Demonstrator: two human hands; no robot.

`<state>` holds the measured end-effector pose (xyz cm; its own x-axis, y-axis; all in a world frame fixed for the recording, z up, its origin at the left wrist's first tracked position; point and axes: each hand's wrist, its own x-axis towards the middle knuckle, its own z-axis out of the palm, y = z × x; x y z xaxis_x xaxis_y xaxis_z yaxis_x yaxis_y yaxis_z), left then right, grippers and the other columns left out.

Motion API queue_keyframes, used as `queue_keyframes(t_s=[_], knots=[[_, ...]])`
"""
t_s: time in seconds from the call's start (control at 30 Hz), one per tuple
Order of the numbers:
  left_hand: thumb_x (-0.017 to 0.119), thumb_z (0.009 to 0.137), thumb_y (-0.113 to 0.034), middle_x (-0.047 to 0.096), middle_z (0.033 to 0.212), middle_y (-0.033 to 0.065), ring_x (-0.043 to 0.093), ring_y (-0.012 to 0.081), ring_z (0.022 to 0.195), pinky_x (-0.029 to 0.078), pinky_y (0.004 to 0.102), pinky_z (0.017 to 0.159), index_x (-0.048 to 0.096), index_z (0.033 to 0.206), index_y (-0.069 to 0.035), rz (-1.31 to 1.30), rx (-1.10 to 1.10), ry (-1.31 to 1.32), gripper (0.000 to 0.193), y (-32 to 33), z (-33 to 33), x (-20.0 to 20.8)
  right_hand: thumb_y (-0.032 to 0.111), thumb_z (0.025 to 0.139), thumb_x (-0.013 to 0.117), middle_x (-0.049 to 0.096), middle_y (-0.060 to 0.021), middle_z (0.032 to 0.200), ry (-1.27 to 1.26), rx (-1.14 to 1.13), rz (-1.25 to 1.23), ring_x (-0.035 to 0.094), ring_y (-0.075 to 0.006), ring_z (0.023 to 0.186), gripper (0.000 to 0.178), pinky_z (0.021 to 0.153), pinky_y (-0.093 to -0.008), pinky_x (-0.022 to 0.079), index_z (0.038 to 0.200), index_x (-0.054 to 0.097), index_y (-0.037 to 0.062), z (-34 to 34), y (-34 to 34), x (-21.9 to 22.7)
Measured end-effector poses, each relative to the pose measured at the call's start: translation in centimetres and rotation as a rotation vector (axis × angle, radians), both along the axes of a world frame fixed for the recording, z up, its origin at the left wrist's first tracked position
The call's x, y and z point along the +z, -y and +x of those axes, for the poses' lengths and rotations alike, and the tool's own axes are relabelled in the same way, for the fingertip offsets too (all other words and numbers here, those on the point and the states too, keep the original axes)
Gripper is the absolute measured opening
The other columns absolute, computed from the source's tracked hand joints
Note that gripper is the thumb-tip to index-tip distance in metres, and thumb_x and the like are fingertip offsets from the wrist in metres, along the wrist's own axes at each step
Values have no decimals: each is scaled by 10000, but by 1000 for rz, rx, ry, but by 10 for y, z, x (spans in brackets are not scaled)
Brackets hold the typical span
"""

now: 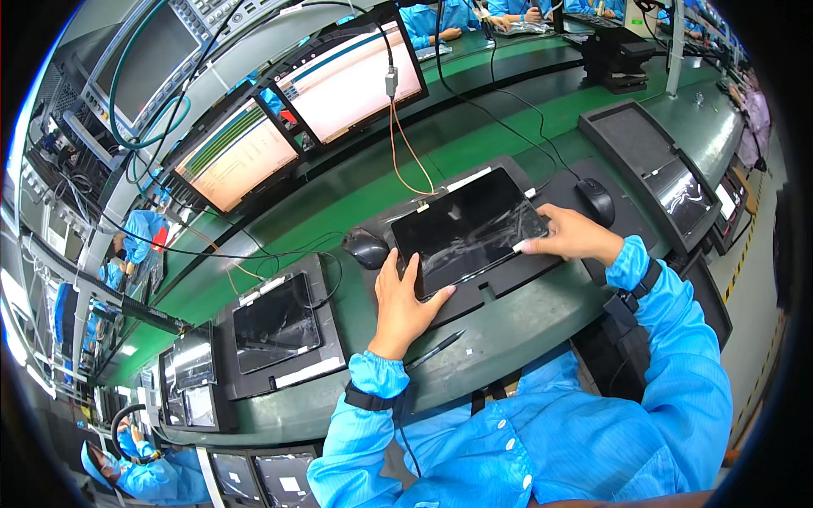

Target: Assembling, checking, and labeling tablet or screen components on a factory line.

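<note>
A black tablet (pixel 471 230), its dark screen covered with a wrinkled clear film, lies in a dark grey fixture (pixel 505 286) on the green bench. At the tablet's left end is my left hand (pixel 401 306), its fingers spread, with the fingertips by the side edge and the thumb near the front edge. My right hand (pixel 576 234) grips the tablet's right corner, the thumb at the front edge and the fingers bent over the side. An orange cable (pixel 395 152) runs down to the fixture's back edge. Black bands circle both my sleeved wrists.
A second tablet (pixel 276 325) sits in another fixture to the left. Black mice (pixel 366 248) flank the tablet, the other mouse (pixel 595 201) being at right. A pen (pixel 437 348) lies near the front edge. Monitors (pixel 354 83) stand behind; a black tray (pixel 652 169) is at right.
</note>
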<state>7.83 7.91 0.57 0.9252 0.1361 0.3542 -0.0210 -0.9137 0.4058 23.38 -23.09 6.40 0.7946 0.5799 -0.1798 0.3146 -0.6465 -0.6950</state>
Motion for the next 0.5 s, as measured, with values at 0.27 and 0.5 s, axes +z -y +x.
queue_keyframes(t_s=[0.27, 0.5], knots=[[872, 772, -439, 401, 1530, 311, 370, 470, 1427, 312, 515, 1192, 563, 1412, 40, -57, -6, 48, 857, -3, -5, -10, 406, 909, 754, 643, -145, 707, 544, -103, 56, 653, -330, 669, 504, 642, -443, 505, 1255, 661, 53, -40, -3, -16], [787, 897, -144, 706, 1235, 150, 672, 285, 1162, 501, 368, 1023, 643, 1327, -9, -565, -257, -10, 473, 9, -103, 73, 402, 1018, 594, 658, -229, 794, -300, 116, -93, 654, -368, 733, 422, 692, -456, 517, 882, 657, 8, -202, 113, -95]])
